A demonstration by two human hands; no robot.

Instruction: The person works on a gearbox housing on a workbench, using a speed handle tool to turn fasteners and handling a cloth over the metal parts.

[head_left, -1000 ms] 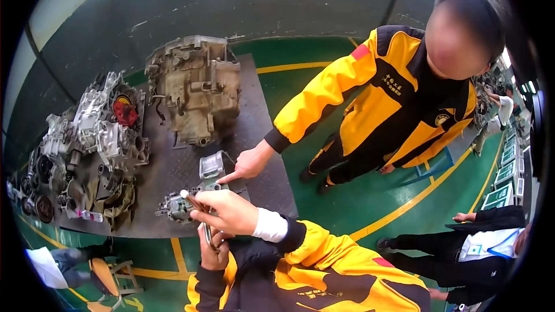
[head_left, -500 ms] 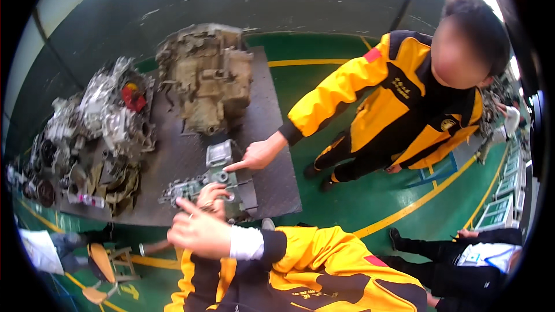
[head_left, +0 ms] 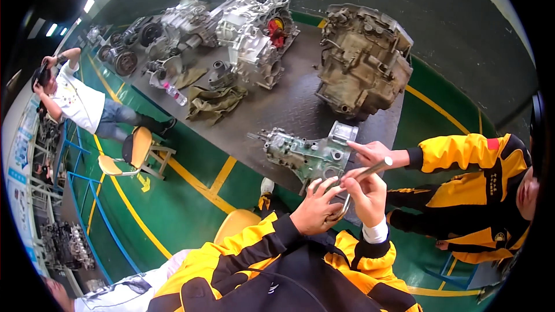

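Observation:
Just in front of my body, over the near edge of the metal table, both my hands close on a shiny metal bar (head_left: 374, 169) that looks like a tool handle. My right hand (head_left: 369, 196) grips it with thumb and fingers. The fingers of my left hand (head_left: 317, 207) curl round its lower part, which is mostly hidden. Beyond my hands lies a greenish metal gearbox housing (head_left: 309, 156) with a pale square top. From the right, a co-worker's hand (head_left: 373, 153) points a finger at the housing's right side.
On the table (head_left: 292, 95) stand a large brown transmission (head_left: 367, 60) and silver gearbox casings (head_left: 251, 34). An olive cloth (head_left: 217, 102) and a small bottle (head_left: 174, 93) lie left. A wooden chair (head_left: 139, 149) and a person in white (head_left: 84, 95) are beyond the table.
The view has swung right, so the table now sits differently. My hands, earlier crossed over the housing, now hold the metal bar nearer me. The co-worker's finger still points at the housing.

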